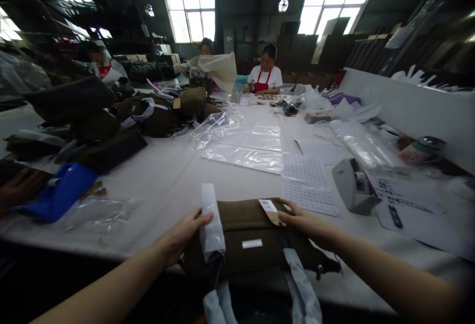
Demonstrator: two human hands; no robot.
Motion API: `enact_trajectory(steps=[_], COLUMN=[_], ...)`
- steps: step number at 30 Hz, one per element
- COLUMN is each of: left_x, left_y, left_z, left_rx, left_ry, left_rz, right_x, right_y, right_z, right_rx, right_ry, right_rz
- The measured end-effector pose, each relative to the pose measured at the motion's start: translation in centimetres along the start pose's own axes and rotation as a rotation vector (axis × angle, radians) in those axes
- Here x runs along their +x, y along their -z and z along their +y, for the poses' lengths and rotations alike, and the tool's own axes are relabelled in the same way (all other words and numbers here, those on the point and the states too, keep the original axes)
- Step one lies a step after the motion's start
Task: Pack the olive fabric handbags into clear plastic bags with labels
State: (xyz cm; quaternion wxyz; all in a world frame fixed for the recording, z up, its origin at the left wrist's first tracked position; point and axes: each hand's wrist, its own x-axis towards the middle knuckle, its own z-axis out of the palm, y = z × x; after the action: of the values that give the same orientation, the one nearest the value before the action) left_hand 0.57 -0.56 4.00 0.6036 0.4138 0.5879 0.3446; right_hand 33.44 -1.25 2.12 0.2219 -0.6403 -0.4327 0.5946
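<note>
A dark olive-brown bag (pixel 237 217) lies at the table's front edge, with a small white label (pixel 252 244) on its face. My left hand (pixel 185 237) is closed on the bag's left side. Its thumb presses a strap wrapped in white padding (pixel 211 227), which stands across that side. My right hand (pixel 297 219) is closed at the top right edge, its thumb over a white-and-tan hang tag (pixel 269 210); some fingers are hidden behind the bag. Handles in pale wrapping (pixel 300 284) hang toward me below the bag.
Clear plastic bags (pixel 245 146) and printed sheets (pixel 308 183) lie ahead. A grey tape dispenser (pixel 354 188) stands right, a blue tape dispenser (pixel 65 190) left, near another person's hand (pixel 22 185). Brown bags (pixel 148 116) are heaped behind it. Several people sit across the table.
</note>
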Motion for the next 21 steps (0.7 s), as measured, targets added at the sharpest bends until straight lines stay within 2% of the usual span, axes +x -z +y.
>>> enact_trajectory(steps=[3,4,6,9,12,14,17,21], left_x=[2.2,3.2,4.8,5.2,3.5,2.3,1.9,3.1], left_y=[-0.9,-1.1,-1.3,-1.4,-1.0,-0.6,-0.3,-1.0], left_z=[0.0,-0.3,-1.8,-5.2,-8.0,-8.7,-8.3,-7.0], left_rx=[0.041,0.055,0.095,0.175,0.239,0.274,0.281,0.232], left_ry=[-0.063,-0.148,-0.330,-0.508,-0.526,-0.487,-0.383,-0.204], left_rz=[-0.107,-0.089,-0.038,0.017,-0.007,-0.004,0.056,0.115], right_x=[2.2,3.3,5.4,6.6,4.9,3.4,2.8,3.9], right_y=[-0.3,-0.4,-0.9,-2.5,-4.3,-5.1,-5.5,-3.5], right_z=[0.2,0.7,2.5,6.3,9.5,10.2,9.2,7.7], right_rx=[-0.161,-0.195,-0.234,-0.232,-0.262,-0.273,-0.221,-0.024], right_ry=[0.288,0.401,0.602,0.757,0.780,0.745,0.663,0.567], right_rz=[0.145,0.200,0.320,0.477,0.537,0.537,0.540,0.429])
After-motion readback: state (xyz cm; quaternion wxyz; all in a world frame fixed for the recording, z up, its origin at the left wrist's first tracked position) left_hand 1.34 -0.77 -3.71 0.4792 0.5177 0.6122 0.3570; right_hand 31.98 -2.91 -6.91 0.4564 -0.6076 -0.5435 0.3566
